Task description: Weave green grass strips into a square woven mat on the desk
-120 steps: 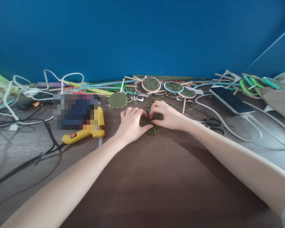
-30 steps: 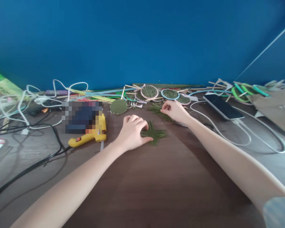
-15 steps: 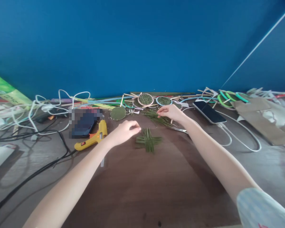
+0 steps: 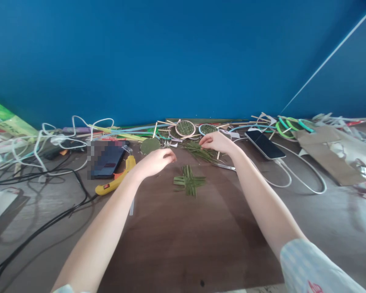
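A small cross of woven green leaf strips (image 4: pixel 189 182) lies on the brown board (image 4: pixel 183 236), touched by neither hand. My left hand (image 4: pixel 156 160) hovers just up and left of it, fingers curled together; nothing shows in them. My right hand (image 4: pixel 216 142) rests at the pile of loose green strips (image 4: pixel 200 152) behind the cross, fingers pinched at the strips. Woven round discs in hoops (image 4: pixel 184 128) lie along the wall.
A yellow glue gun (image 4: pixel 116 179) and a dark phone (image 4: pixel 105 160) lie left of the board among white and black cables (image 4: pixel 49 138). To the right are scissors (image 4: pixel 224 166), a phone on a white cable (image 4: pixel 264 143), green rings (image 4: pixel 289 123) and a brown paper bag (image 4: pixel 332 156).
My left hand has lifted off the woven cross and drawn back to the left. My right hand left the cross and reached to the loose strips. The view has tilted and shifted.
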### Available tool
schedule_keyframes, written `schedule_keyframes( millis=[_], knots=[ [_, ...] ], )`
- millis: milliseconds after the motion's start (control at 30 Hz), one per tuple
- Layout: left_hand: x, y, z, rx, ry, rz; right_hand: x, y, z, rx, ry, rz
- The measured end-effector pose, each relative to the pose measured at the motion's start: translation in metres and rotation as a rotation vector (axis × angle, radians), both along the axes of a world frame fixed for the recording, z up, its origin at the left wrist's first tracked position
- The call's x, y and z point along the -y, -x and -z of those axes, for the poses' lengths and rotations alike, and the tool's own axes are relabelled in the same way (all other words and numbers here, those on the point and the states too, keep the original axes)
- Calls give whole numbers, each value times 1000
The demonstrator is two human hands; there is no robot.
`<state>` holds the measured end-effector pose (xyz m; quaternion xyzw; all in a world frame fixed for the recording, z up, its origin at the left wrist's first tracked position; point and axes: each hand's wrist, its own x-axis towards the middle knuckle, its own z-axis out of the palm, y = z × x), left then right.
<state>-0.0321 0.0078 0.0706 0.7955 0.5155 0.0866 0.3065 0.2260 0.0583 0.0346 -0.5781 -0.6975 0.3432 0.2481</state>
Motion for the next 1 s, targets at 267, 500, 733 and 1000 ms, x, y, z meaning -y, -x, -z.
schedule_keyframes(
  millis=[267,500,733,1000],
  knots=[
    [1,12,-2,-90,6,-56,8,6,1,330,-105,-1],
    [2,17,2,-134,-16,-58,11,17,12,438,-14,-40],
    [4,15,0,-117,-13,-26,6,5,7,311,34,12],
    [5,14,-2,-143,-33,-34,9,13,9,408,-65,-23]
  ],
)
